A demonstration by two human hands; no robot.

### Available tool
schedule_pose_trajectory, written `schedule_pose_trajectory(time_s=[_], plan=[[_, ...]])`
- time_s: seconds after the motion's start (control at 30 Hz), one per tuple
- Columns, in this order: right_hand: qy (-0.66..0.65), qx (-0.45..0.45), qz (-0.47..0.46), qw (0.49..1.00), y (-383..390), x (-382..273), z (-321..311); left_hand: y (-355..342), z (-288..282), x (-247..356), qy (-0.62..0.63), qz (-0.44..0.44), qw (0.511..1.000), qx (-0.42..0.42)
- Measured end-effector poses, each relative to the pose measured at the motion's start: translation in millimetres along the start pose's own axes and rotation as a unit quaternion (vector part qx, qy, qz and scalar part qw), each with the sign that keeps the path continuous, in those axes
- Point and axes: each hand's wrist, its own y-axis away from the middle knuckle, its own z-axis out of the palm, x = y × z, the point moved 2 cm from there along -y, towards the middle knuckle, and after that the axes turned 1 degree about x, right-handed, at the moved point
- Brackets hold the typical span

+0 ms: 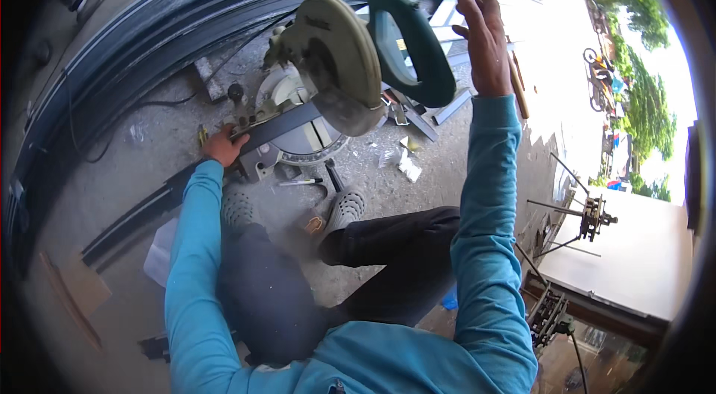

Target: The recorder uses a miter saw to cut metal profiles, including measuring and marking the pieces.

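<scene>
Left hand point(222, 146) pressed closed over dark metal strip point(280, 125), pinning it flat across the saw base point(298, 142), presumably to stop shifting. Right hand point(483, 40) raised, open, empty, just beside the green handle point(414, 40). Blade guard point(335, 58) up.

Dusty grey concrete floor point(142, 163) under daylight, dark curved metal rails point(149, 29) along its far edge, cardboard scrap point(78, 286) at near left, green trees point(641, 88) beyond bright white slab point(634, 260) at right.
</scene>
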Motion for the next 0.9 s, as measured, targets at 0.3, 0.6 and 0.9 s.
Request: schedule_pose_trajectory(time_s=[0.3, 0.6, 0.9], plan=[[-0.036, -0.213, 0.19, 0.958, 50.4, 0.1, 55.7, 11.8, -0.8, -18.2, 0.015, -0.039, 0.999, -0.014], [-0.152, -0.172, 0.281, 0.932, 149.4, 70.9, 50.9, -1.4, 8.5, -18.1, 0.049, -0.027, 0.997, -0.057], [-0.182, -0.134, 0.282, 0.933, 157.3, 81.1, 58.8, 0.8, 9.4, -26.2, 0.042, -0.026, 0.998, -0.041]])
